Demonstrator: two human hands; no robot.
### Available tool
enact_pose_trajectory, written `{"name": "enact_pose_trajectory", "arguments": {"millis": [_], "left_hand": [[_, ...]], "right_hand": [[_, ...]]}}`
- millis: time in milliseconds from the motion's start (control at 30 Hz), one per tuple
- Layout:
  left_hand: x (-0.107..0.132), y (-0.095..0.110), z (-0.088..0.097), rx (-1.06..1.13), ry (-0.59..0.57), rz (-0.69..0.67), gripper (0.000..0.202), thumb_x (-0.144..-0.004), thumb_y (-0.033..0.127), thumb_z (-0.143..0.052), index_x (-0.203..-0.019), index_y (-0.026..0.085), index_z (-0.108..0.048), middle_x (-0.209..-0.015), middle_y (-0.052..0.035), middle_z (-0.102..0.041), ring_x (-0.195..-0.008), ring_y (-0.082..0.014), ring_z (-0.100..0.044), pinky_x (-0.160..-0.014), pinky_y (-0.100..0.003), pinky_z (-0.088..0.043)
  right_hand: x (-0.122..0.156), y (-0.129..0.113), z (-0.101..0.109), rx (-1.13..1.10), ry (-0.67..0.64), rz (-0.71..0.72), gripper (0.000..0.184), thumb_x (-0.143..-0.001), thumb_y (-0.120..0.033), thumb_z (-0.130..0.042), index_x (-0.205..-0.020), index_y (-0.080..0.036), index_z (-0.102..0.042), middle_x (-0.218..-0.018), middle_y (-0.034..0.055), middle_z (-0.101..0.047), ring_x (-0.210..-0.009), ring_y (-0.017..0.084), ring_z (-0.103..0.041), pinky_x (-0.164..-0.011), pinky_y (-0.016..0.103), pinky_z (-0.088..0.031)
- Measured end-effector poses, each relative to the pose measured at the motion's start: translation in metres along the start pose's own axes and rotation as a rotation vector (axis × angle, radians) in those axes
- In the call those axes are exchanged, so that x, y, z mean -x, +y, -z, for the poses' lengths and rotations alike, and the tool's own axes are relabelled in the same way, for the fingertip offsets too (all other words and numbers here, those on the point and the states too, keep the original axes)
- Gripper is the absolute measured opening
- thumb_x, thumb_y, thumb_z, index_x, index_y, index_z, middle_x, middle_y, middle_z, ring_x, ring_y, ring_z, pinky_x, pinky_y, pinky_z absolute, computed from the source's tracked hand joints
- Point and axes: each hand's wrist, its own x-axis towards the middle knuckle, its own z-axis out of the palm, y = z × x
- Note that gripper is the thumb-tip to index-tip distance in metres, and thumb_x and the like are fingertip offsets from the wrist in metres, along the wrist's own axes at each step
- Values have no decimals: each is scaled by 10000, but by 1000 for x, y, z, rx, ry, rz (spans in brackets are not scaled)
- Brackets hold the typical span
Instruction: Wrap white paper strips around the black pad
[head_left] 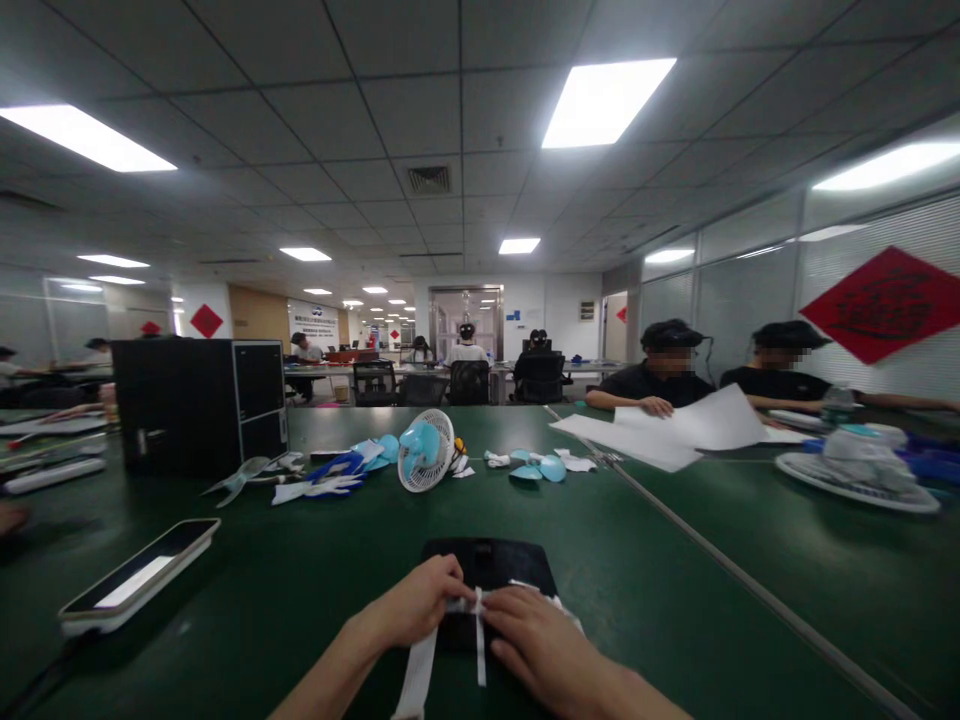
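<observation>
Two-handed: left hand (426, 602) and right hand (538, 640) flank white strip (481, 655), equally near | strip's long axis fore-and-aft, over black flat object (506, 562) on green surface (652, 610) | left grip narrow, right grip flattened; firm hold: cannot tell

Dark green tabletop (315, 590), with black computer case (180, 410) upright at the left, phone-like device (139, 575) with lit screen nearer, blue-and-white gloves (322, 478), tilted small fan (421, 452), light-blue blades (529, 468) to its right, black flat object (487, 558) nearer, in the middle.
</observation>
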Motion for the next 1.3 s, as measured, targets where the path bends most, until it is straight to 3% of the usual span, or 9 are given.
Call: {"name": "enact_pose_trajectory", "arguments": {"millis": [167,467,600,767,933,1067,1300], "left_hand": [[0,-1,1,-4,-4,11,467,-814,50,-404,-1112,328,-633,-1042,-1,-547,-979,-142,-511,-886,-254,-389],[3,4,8,61,-15,48,376,-854,119,-410,-1066,305,-660,-1069,0,-562,-992,-140,-518,-897,-241,-385],[3,5,9,84,-26,63,392,-842,110,-406,-1070,308,-656,-1076,3,-556,-1003,-141,-520,-904,-243,-381],[7,3,15,121,-50,116,338,-818,121,-444,-1017,279,-667,-1079,8,-555,-995,-144,-530,-893,-247,-393],[11,4,24,154,-55,172,282,-800,135,-471,-963,251,-670,-1066,8,-576,-980,-147,-537,-876,-250,-413],[15,3,29,169,-48,175,270,-790,124,-485,-947,246,-668,-1041,9,-581,-956,-139,-538,-868,-247,-412],[19,2,37,136,-79,264,265,-782,173,-539,-1003,281,-639,-1135,1,-516,-1077,-188,-457,-941,-320,-366]], "right_hand": [[-1,-2,-3,23,-57,-6,433,-900,-331,-486,-1324,-248,-507,-1397,70,-492,-1289,253,-419,-1094,408,-295],[15,-9,4,22,-157,70,455,-901,-361,-468,-1348,-275,-479,-1422,80,-464,-1298,282,-409,-1068,464,-308],[12,-3,2,-20,-81,-16,460,-890,-369,-489,-1342,-282,-484,-1395,68,-497,-1266,258,-450,-1070,409,-318],[17,10,9,-59,45,-201,397,-948,-382,-347,-1196,-225,-614,-1199,76,-641,-1102,221,-574,-984,331,-405],[30,22,19,-90,52,-212,433,-960,-400,-302,-1082,-226,-680,-1141,64,-673,-1050,208,-604,-950,309,-427],[38,28,22,-100,49,-207,420,-962,-375,-307,-1117,-252,-677,-1178,47,-664,-1078,194,-597,-971,299,-416],[40,27,23,-81,67,-175,349,-926,-271,-386,-1111,-251,-682,-1163,57,-666,-1057,194,-593,-964,307,-413]]}}
